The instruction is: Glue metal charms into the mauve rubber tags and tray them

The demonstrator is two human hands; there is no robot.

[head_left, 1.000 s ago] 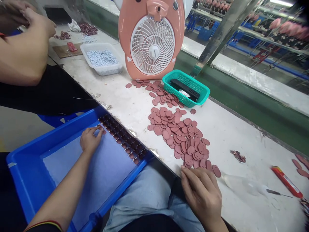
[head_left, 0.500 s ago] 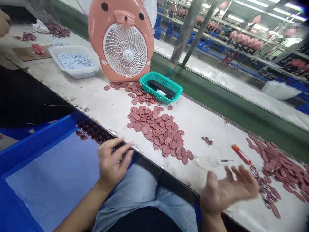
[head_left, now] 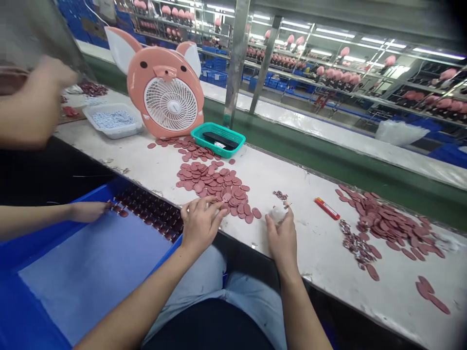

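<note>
My left hand [head_left: 200,218] is at the near edge of a pile of dark pink oval pieces [head_left: 209,180], fingers apart and slightly bent. Its fingertips are close to one piece with small holes; I cannot tell whether they touch it. My right hand [head_left: 283,238] is wrapped around a small translucent squeeze bottle [head_left: 278,214] with a thin needle tip, just above the white table [head_left: 255,167]. Beyond that hand lies a small cluster of shiny brown parts [head_left: 280,195].
A pig-shaped fan [head_left: 166,90], a green basket [head_left: 219,138] and a white tub [head_left: 114,121] stand behind. To the right are a red box cutter [head_left: 327,208] and another oval pile [head_left: 386,218]. Another person's hand [head_left: 89,211] reaches into a blue bin [head_left: 87,262]; their other arm is blurred.
My right hand has moved left and closed on the squeeze bottle. My left hand has moved from the table edge to the oval pile. Another person's hand has entered the bin; the view has shifted.
</note>
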